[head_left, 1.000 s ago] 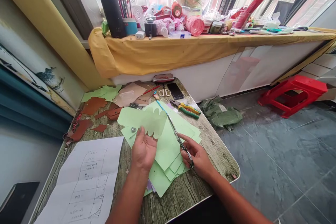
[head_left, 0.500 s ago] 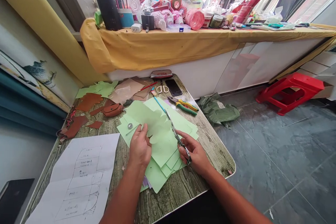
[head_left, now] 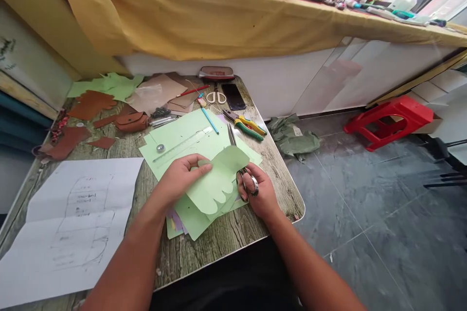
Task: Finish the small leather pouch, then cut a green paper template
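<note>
My left hand [head_left: 188, 175] pinches a cut piece of green paper [head_left: 215, 180] with a scalloped lower edge, thumb on top. In my right hand [head_left: 260, 190] is a pair of scissors [head_left: 232, 135], its handle loops around my fingers and its blades pointing away from me. The paper's right end covers the middle of the scissors, so I cannot tell whether it lies between the blades. Beneath both hands spreads a stack of green sheets [head_left: 182, 131]. A clear ruler [head_left: 182, 144] and a small round metal object [head_left: 160, 148] rest on that stack.
Pliers [head_left: 245, 125], a phone [head_left: 234, 96], white-handled scissors [head_left: 216, 97] and a blue pen [head_left: 210, 120] lie beyond the stack. Brown leather pieces [head_left: 69, 142] and a small leather pouch [head_left: 132, 122] are at left, above a sketched white sheet [head_left: 83, 214]. A red stool [head_left: 390, 121] stands right.
The view has tilted down. The green paper has been turned, its scalloped edge now facing me instead of right. My right hand has come closer to the left, bringing the scissors behind the paper.
</note>
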Action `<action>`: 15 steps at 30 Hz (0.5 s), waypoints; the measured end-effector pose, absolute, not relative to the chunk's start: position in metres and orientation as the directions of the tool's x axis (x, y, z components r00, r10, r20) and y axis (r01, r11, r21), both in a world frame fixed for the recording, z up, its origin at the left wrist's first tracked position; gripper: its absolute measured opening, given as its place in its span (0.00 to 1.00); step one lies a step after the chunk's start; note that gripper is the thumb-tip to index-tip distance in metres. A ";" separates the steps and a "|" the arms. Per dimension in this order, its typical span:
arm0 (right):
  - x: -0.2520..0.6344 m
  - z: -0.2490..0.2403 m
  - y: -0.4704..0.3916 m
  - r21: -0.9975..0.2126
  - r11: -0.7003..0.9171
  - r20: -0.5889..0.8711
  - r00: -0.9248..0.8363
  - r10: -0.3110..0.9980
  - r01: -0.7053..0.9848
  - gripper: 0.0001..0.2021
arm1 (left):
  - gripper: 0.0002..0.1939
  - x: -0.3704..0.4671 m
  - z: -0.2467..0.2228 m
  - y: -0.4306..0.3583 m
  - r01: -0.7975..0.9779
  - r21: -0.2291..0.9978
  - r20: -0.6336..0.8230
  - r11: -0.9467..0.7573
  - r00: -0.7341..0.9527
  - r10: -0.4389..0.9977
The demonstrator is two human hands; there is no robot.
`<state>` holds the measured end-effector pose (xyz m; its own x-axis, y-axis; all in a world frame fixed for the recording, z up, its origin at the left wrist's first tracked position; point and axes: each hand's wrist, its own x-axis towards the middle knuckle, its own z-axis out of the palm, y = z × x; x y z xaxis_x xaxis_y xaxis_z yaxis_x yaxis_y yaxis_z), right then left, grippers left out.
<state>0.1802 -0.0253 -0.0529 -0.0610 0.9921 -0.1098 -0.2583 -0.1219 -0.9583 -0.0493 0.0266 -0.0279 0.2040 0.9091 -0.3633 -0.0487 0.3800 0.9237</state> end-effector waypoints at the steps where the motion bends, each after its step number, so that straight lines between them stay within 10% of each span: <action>1: 0.180 -0.051 -0.025 -0.963 -0.129 -0.117 -0.063 0.991 -0.238 0.25 | 0.17 -0.050 -0.028 0.027 -0.038 0.926 -0.359 0.376 0.222 0.907; 15: 0.172 -0.051 -0.021 -0.934 -0.138 -0.186 0.119 0.975 -0.330 0.19 | 0.33 -0.059 -0.027 0.024 -0.158 0.859 -0.415 0.488 0.344 0.842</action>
